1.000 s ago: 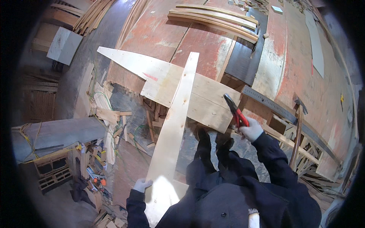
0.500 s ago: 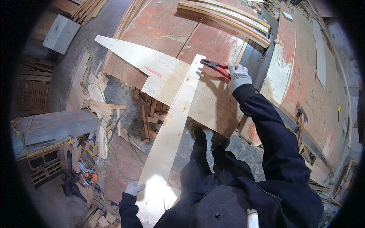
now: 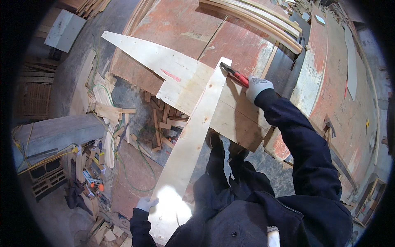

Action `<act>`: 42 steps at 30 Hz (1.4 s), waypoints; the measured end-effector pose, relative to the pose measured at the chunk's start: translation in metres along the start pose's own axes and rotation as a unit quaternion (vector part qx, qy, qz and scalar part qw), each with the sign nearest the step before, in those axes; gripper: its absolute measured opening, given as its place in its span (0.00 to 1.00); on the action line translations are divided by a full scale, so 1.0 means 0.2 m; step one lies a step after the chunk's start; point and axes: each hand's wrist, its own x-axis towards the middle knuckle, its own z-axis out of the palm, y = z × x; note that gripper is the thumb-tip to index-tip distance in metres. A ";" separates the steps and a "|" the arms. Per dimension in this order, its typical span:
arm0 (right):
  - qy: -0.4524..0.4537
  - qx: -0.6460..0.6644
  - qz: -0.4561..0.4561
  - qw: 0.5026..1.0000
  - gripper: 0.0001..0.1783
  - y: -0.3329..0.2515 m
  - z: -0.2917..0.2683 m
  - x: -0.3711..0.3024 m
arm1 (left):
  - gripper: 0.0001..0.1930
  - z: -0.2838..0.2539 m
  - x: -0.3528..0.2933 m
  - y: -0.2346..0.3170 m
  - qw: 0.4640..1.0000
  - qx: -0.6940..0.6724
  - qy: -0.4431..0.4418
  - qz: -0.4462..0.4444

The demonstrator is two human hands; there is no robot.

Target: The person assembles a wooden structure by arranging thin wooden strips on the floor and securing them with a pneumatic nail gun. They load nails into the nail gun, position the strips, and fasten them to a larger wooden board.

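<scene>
In my gloved right hand (image 3: 259,87) is a pair of red-handled pliers (image 3: 240,78), fingers closed around the handles. The dark jaws rest at the far end of a long pale wooden board (image 3: 192,131); whether they grip anything there is too small to see. That board slants from my lower left up over a wider cut wooden panel (image 3: 185,70), which has a pointed end and a red mark. My gloved left hand (image 3: 147,203) is closed on the board's left edge at its near end, where bright light falls.
The panel lies on a worn reddish worktable (image 3: 173,24). Long wood strips (image 3: 255,22) sit at the back, and a hammer (image 3: 329,126) lies at the right. Wood offcuts (image 3: 158,127), a green cord (image 3: 135,187) and a grey beam-like block (image 3: 61,136) are on the left.
The pliers have turned in my right hand, and their spread handles have come together. The jaws have shifted onto the board's far end. My left hand keeps its hold.
</scene>
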 end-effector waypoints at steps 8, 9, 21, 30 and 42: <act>-0.186 0.720 0.118 0.658 0.13 -0.05 0.18 -0.12 | 0.24 0.00 0.16 0.00 0.996 0.077 -0.031 0.042; -0.231 0.758 0.119 0.598 0.16 -0.06 0.22 -0.15 | 0.24 -0.01 0.15 0.00 0.994 0.076 -0.042 0.060; -0.305 0.945 0.040 0.112 0.24 -0.40 0.18 -0.64 | 0.15 0.02 0.22 0.05 0.998 0.017 -0.027 0.059; -0.081 0.533 0.080 0.839 0.25 0.04 -0.19 -0.02 | 0.18 0.00 0.23 0.05 0.992 -0.085 -0.017 0.086; 0.199 0.058 0.008 0.978 0.26 0.02 0.33 -0.46 | 0.16 -0.21 0.15 0.22 0.974 -0.130 0.089 0.161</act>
